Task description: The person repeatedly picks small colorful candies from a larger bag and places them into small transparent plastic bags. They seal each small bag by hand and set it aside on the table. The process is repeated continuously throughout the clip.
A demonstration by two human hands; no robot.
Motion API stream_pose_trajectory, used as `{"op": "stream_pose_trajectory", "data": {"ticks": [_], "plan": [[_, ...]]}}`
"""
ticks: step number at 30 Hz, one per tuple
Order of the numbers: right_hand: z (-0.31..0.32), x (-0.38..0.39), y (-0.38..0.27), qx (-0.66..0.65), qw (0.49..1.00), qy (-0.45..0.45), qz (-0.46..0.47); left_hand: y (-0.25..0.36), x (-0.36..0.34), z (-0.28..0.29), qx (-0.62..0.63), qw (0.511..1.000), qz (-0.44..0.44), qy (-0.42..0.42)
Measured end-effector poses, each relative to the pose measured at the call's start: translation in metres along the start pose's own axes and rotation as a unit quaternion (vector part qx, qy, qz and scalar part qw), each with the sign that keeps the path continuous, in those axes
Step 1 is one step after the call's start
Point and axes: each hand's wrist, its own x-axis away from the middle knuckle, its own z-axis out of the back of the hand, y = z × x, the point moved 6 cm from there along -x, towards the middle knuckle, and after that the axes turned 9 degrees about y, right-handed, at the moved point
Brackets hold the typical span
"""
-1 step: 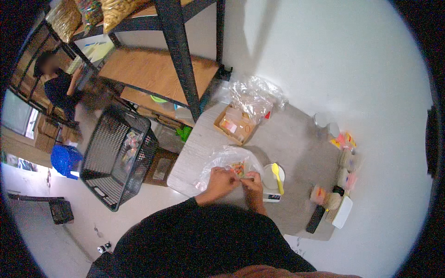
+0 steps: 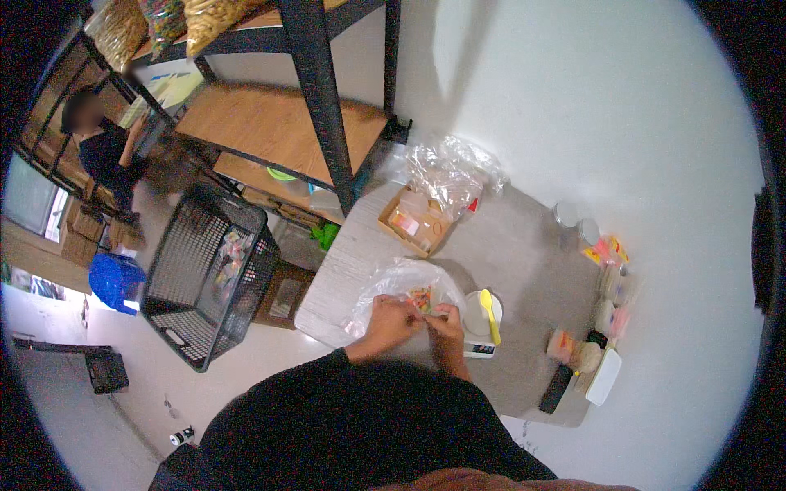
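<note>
My left hand point(image 2: 393, 323) and my right hand point(image 2: 444, 325) meet over the near side of the table, fingertips pinched close together. Between and just beyond them is what looks like a small clear bag of orange, green and red pieces point(image 2: 421, 295); its edges are hard to make out, and the fingers hide its near end. Under it spreads a large clear plastic bag point(image 2: 375, 290). Right of my right hand stands a white scale point(image 2: 480, 350) with a round pan point(image 2: 476, 314). A yellow spoon point(image 2: 490, 315) lies across the pan.
An open cardboard box point(image 2: 413, 225) and crumpled clear plastic point(image 2: 450, 168) lie at the table's back. Jars point(image 2: 565, 214), small packs and a black oblong object point(image 2: 556, 389) line the right edge. Left are a black crate point(image 2: 201, 278) holding small packs and a shelf point(image 2: 278, 127). A person point(image 2: 106, 155) is far left.
The fingers of my right hand have shifted slightly at the pinch. Otherwise both hands stay in the same place.
</note>
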Motion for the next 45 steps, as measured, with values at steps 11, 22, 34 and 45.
{"op": "stream_pose_trajectory", "data": {"ticks": [11,22,34,45], "plan": [[0.005,0.004,-0.03,0.017,0.993,-0.102,0.049,0.008,0.022,0.012,-0.041,0.997,-0.018,0.059],[0.021,0.019,-0.032,-0.027,0.99,-0.135,-0.003,0.027,0.068,0.043,0.026,0.993,-0.024,0.112],[0.016,0.026,-0.045,-0.143,0.963,-0.226,-0.045,0.003,0.098,0.031,0.052,0.992,-0.088,0.08],[0.037,0.02,-0.077,-0.019,0.975,-0.219,-0.026,0.012,0.105,0.032,0.025,0.985,-0.123,0.115]]}}
